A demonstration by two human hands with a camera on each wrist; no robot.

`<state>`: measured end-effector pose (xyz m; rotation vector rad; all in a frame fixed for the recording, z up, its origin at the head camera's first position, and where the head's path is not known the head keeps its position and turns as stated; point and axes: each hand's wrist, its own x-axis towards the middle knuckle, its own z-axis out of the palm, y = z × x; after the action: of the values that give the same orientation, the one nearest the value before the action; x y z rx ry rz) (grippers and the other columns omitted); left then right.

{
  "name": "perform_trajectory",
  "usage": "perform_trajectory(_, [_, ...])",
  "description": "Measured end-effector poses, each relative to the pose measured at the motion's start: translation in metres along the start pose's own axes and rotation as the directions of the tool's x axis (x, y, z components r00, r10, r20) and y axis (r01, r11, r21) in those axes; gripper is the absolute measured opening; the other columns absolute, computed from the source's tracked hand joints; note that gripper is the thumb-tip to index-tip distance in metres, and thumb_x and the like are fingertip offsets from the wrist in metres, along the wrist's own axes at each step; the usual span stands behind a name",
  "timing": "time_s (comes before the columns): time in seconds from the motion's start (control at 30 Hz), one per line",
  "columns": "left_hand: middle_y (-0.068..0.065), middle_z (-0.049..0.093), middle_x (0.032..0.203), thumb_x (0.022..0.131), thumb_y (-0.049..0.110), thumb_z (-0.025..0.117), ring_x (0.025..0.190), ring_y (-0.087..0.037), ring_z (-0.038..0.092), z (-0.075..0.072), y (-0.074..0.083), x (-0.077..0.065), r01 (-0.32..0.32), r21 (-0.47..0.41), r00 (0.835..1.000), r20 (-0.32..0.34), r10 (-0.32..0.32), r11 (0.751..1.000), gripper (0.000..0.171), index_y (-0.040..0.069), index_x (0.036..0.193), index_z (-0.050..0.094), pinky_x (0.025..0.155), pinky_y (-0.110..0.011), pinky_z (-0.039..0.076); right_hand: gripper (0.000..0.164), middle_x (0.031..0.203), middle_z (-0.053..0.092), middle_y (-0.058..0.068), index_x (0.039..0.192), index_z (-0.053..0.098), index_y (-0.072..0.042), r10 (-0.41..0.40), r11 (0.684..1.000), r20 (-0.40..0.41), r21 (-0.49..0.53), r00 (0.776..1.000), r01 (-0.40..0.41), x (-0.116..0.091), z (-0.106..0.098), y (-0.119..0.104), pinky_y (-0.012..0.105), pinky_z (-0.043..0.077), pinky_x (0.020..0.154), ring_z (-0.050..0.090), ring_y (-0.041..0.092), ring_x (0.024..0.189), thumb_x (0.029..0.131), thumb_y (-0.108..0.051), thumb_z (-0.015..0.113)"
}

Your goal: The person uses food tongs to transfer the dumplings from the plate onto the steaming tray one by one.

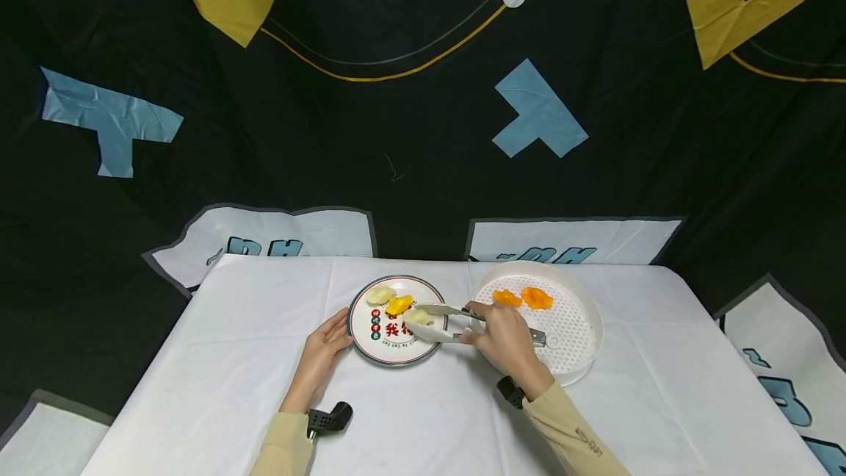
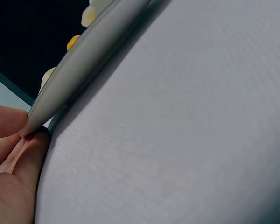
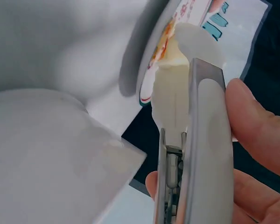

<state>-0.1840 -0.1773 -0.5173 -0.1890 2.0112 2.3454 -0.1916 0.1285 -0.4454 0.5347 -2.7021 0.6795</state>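
Note:
My left hand [image 1: 324, 351] pinches the left rim of a round white plate [image 1: 360, 320] with a dark green edge and printed characters. In the left wrist view the thumb [image 2: 7, 122] lies over the rim, with fingers beneath it. My right hand [image 1: 507, 336] grips metal tongs [image 3: 212, 149] with pale tips. Those tips reach over the plate's right side, around a pale food piece [image 1: 418, 316]; whether they squeeze it I cannot tell. Also on the plate are a yellow piece [image 1: 399, 305] and another pale piece [image 1: 380, 294].
Right of the plate stands a round white perforated tray [image 1: 570, 333] with a raised rim. Two orange pieces [image 1: 537, 297] lie at its far side. A white cloth covers the table [image 1: 218, 358], and a black curtain [image 1: 423, 153] hangs behind it.

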Motion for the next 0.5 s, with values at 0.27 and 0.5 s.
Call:
perform_trajectory(0.27, [-0.025, 0.028, 0.150, 0.090, -0.010, 0.046, 0.138, -0.031, 0.030, 0.000, -0.001, 0.002, 0.011, 0.005, 1.000, 0.002, -0.011, 1.000, 0.060, -0.009, 0.146, 0.026, 0.105, -0.024, 0.036, 0.049, 0.092, 0.071, 0.009, 0.106, 0.073, -0.004, 0.005, 0.998, -0.061, 0.063, 0.998, -0.001, -0.003, -0.021, 0.005, 0.036, 0.050, 0.058, 0.060, 0.024, 0.074, 0.062, -0.017, 0.088])
perform_trajectory(0.5, [-0.026, 0.027, 0.150, 0.090, -0.009, 0.046, 0.138, -0.031, 0.029, 0.000, 0.000, 0.001, 0.009, 0.015, 1.000, 0.009, -0.009, 1.000, 0.060, -0.008, 0.146, 0.026, 0.106, -0.024, 0.035, 0.049, 0.091, 0.071, 0.011, 0.108, 0.072, -0.004, 0.004, 1.000, -0.127, 0.015, 0.992, -0.002, -0.012, -0.048, 0.023, 0.045, 0.053, 0.061, 0.062, 0.028, 0.076, 0.063, -0.017, 0.087])
